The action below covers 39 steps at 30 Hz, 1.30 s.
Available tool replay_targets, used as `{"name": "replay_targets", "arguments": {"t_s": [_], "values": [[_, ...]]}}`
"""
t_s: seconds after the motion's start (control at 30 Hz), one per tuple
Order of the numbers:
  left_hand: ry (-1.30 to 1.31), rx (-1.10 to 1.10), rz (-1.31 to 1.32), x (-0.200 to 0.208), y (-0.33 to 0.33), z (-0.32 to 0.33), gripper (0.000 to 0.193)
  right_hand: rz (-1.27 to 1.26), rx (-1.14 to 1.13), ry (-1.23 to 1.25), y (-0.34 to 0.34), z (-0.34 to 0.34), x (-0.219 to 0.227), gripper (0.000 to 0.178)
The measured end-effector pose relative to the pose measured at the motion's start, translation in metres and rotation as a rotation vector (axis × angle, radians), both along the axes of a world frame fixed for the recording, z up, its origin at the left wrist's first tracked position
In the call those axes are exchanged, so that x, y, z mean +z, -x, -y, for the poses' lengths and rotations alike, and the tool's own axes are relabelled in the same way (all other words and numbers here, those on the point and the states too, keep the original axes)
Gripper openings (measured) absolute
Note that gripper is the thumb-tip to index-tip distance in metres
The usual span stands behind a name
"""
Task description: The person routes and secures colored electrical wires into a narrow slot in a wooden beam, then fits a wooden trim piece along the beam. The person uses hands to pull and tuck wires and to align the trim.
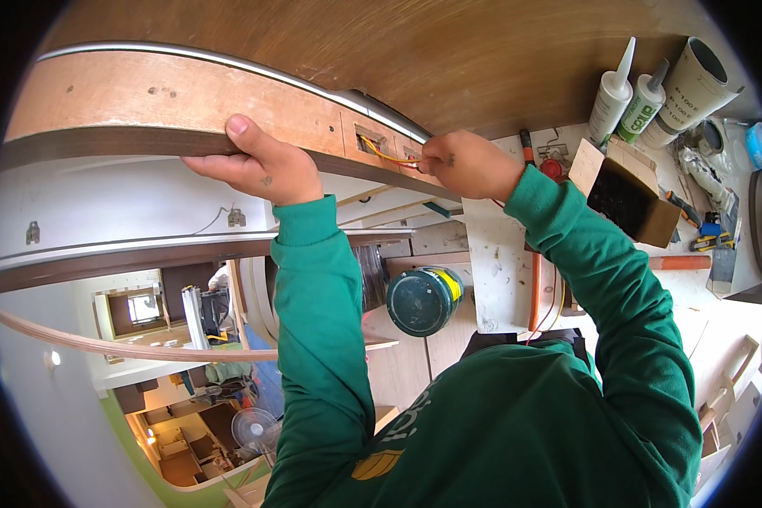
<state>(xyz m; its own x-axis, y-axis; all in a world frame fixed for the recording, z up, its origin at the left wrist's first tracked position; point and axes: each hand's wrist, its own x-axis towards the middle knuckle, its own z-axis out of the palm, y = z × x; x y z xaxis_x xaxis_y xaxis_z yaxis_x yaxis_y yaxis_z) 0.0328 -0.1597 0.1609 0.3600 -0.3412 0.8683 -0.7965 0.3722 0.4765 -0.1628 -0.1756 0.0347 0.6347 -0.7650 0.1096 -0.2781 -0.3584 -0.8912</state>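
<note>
A long wooden board (161, 91) with a dark lower edge runs across the top, along a shiny metal strip (229, 66). My left hand (271, 169) grips its lower edge, the thumb on the face and the fingers underneath. Near the board's right end is a rectangular cutout (368, 135). Yellow and red wires (389, 157) come out of it and run to my right hand (476, 166), whose fingers are pinched together on them. The fingertips of that hand are partly hidden. More thin wire (560, 305) hangs down beside my right forearm toward my waist.
On the right-hand surface stand sealant tubes (610, 103), an opened cardboard box (626, 195), pliers (711, 243) and a screwdriver (684, 208). A dark green bucket (422, 303) stands below, between my arms. A brown wooden panel (449, 51) rises behind the board. At lower left is a fan (254, 429).
</note>
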Motion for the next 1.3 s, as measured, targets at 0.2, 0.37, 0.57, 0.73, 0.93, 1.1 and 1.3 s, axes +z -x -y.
{"name": "replay_targets", "arguments": {"t_s": [0.2,0.37,0.57,0.73,0.93,1.1,1.3], "values": [[0.005,-0.009,-0.003,0.0,0.004,-0.001,0.095,0.094,-0.08,-0.075,-0.001,0.015,-0.002,0.018],[0.0,-0.008,-0.028,0.003,0.008,-0.001,0.095,0.14,-0.084,-0.142,0.0,0.02,-0.003,0.019],[0.011,-0.03,-0.028,0.002,0.011,-0.003,0.09,0.363,-0.123,-0.544,-0.016,-0.004,-0.007,0.026],[0.015,-0.006,-0.013,0.002,0.009,-0.002,0.088,0.537,-0.113,-0.747,-0.031,0.013,-0.014,0.031],[0.039,-0.093,-0.109,0.0,0.008,-0.001,0.089,0.344,-0.18,-0.32,-0.042,0.002,-0.026,0.025],[-0.013,0.106,-0.082,-0.002,0.006,-0.001,0.094,0.334,-0.103,-0.205,-0.041,0.0,-0.034,0.024],[0.028,0.174,0.015,-0.006,0.01,0.004,0.08,0.397,-0.028,-0.17,-0.029,0.009,-0.041,0.031]]}}
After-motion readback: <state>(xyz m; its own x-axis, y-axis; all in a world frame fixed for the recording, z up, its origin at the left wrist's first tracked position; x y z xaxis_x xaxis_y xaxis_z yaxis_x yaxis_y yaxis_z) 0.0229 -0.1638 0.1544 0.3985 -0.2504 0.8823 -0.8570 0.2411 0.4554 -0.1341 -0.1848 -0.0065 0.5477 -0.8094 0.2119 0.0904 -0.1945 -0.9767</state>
